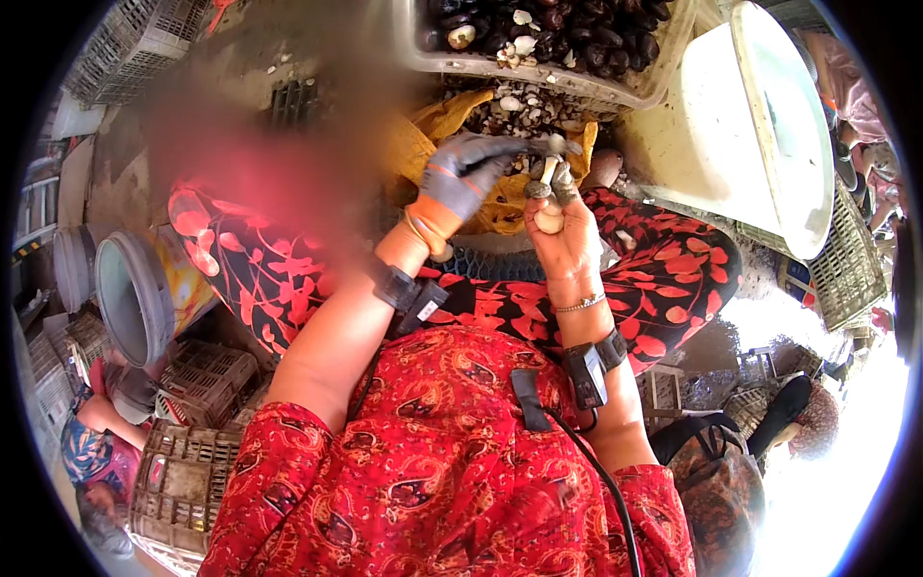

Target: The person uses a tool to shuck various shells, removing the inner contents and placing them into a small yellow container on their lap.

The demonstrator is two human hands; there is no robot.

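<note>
My left hand (pixel 461 169) wears a grey glove with an orange cuff. Its fingers reach across to my right hand and are blurred there; whether they grip anything cannot be told. My right hand (pixel 566 227), palm up, has dark, dirty coverings on some fingertips. A pale, peeled-looking round piece (pixel 549 220) rests in it, and a short pale stick-like thing (pixel 549 170) stands between its fingertips. Beneath the hands lies a yellow-orange sack or cloth (pixel 505 205) beside white and brown scraps (pixel 515 108). Beyond is a plastic tub (pixel 537 71) of dark, glossy round produce with several pale bits.
A large cream plastic tub (pixel 692 122) stands at the right, near a plastic crate (pixel 851 252). At the left are a bucket (pixel 133 296) and slatted crates (pixel 191 476). Other people sit lower left and lower right. A blurred patch hides part of the upper left.
</note>
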